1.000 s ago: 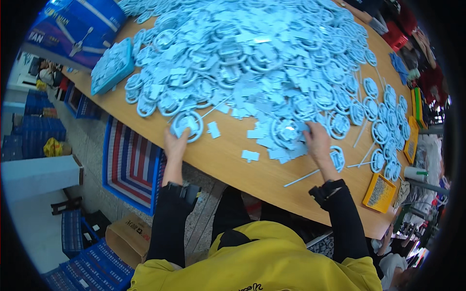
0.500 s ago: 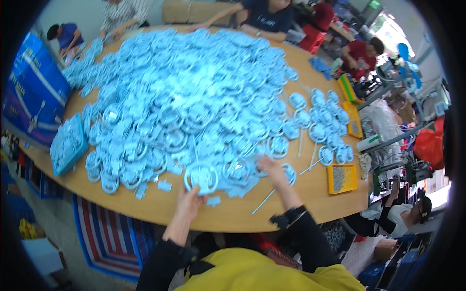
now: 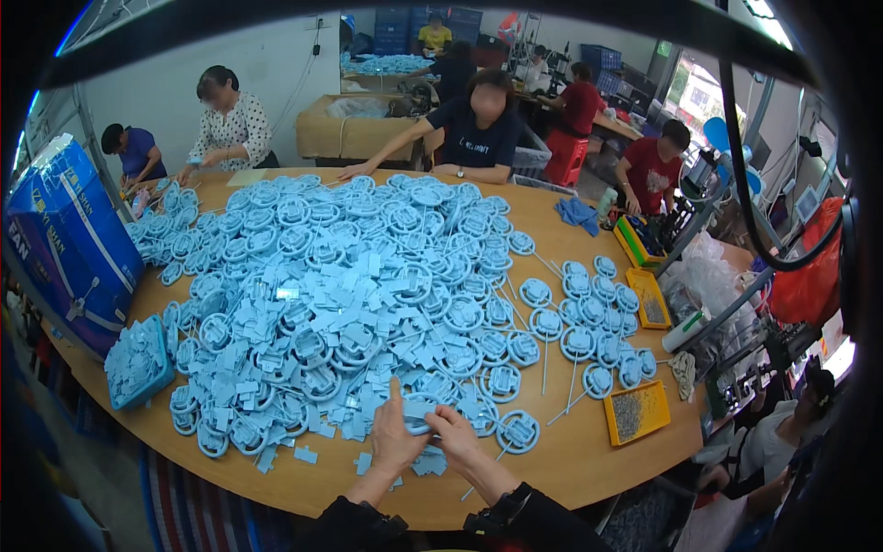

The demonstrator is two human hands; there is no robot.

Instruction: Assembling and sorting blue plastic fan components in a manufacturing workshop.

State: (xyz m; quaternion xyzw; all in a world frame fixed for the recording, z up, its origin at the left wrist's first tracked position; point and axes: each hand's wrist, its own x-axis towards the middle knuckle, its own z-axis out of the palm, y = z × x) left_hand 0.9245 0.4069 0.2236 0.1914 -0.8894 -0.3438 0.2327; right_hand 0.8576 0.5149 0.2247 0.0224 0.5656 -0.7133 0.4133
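In front of me both hands meet at a light blue plastic ring-shaped part (image 3: 419,416), like a fan cover with a middle plate. My left hand (image 3: 394,443) grips its left side, index finger stretched forward. My right hand (image 3: 457,442) pinches its right edge with thumb and fingers; whether a small piece is also in them I cannot tell. Just beyond lies a large heap of similar light blue parts (image 3: 405,216), some with thin rods, mixed with small flat light blue plates (image 3: 354,308). One ring part with a rod (image 3: 518,431) lies right of my right hand.
Yellow trays (image 3: 659,424) with small metal pieces stand at the right of the wooden table (image 3: 561,465). A blue basket (image 3: 158,386) of flat plates and a tall blue carton (image 3: 69,244) are on the left. Several people sit or stand beyond the table.
My right hand has come back from the heap to the ring part in my left hand; both now hold it. The view has tilted up, showing more of the room.
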